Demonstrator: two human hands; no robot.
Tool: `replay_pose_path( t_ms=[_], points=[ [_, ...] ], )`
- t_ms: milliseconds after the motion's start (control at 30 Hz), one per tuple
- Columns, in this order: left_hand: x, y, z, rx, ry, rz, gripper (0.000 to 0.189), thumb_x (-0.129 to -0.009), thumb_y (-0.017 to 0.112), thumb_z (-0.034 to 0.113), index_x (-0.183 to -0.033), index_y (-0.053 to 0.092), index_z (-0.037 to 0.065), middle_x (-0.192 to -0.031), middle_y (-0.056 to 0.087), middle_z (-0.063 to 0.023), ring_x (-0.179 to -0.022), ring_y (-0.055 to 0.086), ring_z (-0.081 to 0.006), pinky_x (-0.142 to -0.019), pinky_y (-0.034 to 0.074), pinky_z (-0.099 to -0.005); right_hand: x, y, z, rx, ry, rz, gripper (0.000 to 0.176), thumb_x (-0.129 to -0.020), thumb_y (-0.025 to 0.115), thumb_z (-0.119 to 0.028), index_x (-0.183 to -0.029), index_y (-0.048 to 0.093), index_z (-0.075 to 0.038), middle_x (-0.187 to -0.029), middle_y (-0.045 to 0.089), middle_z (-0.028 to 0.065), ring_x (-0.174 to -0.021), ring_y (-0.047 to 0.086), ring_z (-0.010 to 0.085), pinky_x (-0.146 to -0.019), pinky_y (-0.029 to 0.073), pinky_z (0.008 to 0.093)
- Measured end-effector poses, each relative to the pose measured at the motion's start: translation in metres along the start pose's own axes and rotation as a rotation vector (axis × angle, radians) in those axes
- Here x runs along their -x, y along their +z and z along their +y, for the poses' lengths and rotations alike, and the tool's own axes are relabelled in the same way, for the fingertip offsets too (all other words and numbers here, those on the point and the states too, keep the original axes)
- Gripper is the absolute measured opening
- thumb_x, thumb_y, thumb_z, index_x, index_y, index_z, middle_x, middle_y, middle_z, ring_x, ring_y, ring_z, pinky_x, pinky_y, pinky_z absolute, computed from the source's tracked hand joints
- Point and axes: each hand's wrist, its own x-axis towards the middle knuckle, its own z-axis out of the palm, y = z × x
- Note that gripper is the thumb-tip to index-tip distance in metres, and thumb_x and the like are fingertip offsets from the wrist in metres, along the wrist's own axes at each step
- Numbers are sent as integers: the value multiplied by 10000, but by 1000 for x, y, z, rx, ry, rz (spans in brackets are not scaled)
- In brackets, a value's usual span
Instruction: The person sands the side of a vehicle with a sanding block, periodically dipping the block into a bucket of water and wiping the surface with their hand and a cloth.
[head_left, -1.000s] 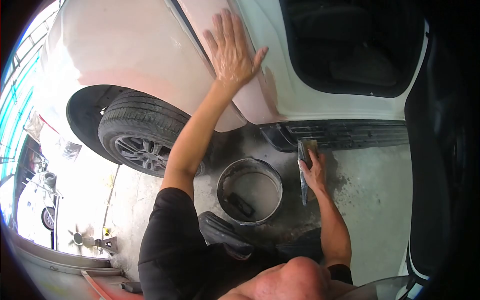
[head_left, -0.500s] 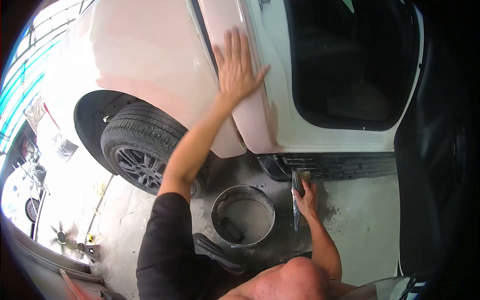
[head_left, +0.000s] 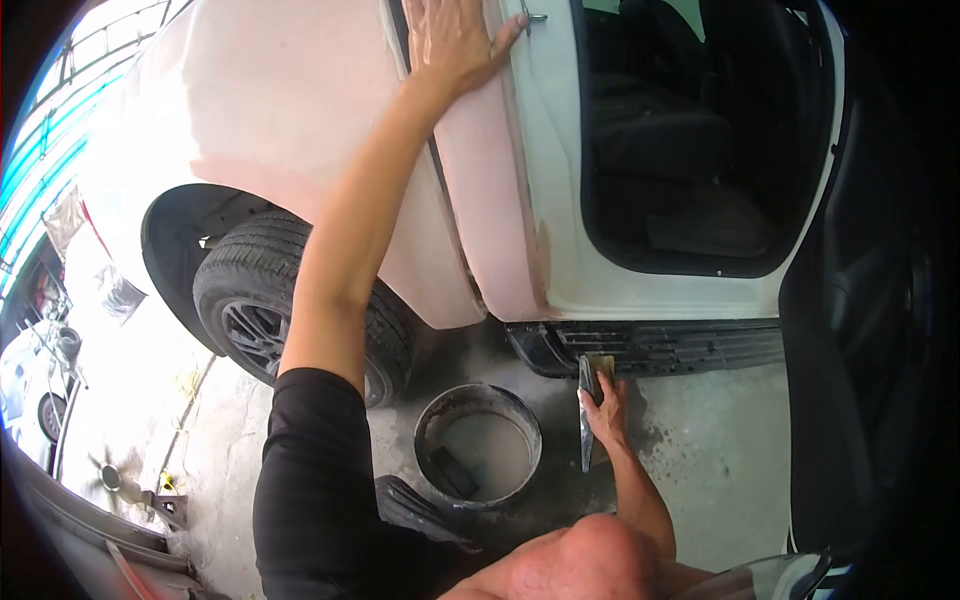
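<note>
My left hand lies flat, fingers stretched out, on the pinkish narrow body panel beside the open car doorway. Its thumb reaches toward a small metal door striker, and the fingertips run past the top edge of the view. Low down by the black side step, my right hand is closed round a long, thin dark sanding block and a tan pad. Near it on the floor stands a round bucket of cloudy grey water, with a dark block in it.
Left of the panel are a pinkish-white fender and a wheel. An open black-lined door bounds the right side. On the left stand a fan and a vehicle farther off. The concrete floor has wet marks.
My left hand has slid upward along the pinkish panel, toward the striker. My right hand stays low by the side step with the sanding block. The view has shifted slightly.
</note>
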Motion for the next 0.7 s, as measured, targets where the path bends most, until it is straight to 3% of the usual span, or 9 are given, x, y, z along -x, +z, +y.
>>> replay_pose_path(
  t_ms=[200,300,467,700],
  points=[
    [71,3,25,42,-13,-113,966,-989,486,553,-1590,60,-72,-1680,25,-261,-1566,12,-385,-1264,46,-559,6,2,-3,46,21,-27,689,-896,724,-405,-1487,489,-139,-1285,488,286,-1204,498,480,-1016,438,515],
    [112,27,27,180,82,65,960,-926,619,534,-1551,237,-85,-1627,215,-303,-1526,152,-482,-1157,158,-711,7,2,-4,58,5,-38,692,-897,722,-413,-1488,487,-140,-1302,485,292,-1216,494,485,-1022,434,519],
    [180,30,46,256,47,-127,998,-917,624,555,-1567,204,-75,-1667,128,-269,-1555,56,-448,-1180,91,-694,8,-1,-12,46,-26,-37,694,-891,729,-398,-1488,491,-135,-1255,495,274,-1204,504,473,-1030,433,513],
    [277,34,69,285,108,-350,988,-900,625,584,-1569,252,-42,-1675,148,-232,-1563,79,-409,-1191,94,-676,13,-8,-22,-35,-3,-53,690,-878,742,-366,-1479,501,-127,-1244,504,255,-1190,520,448,-1020,444,491]
  ],
)
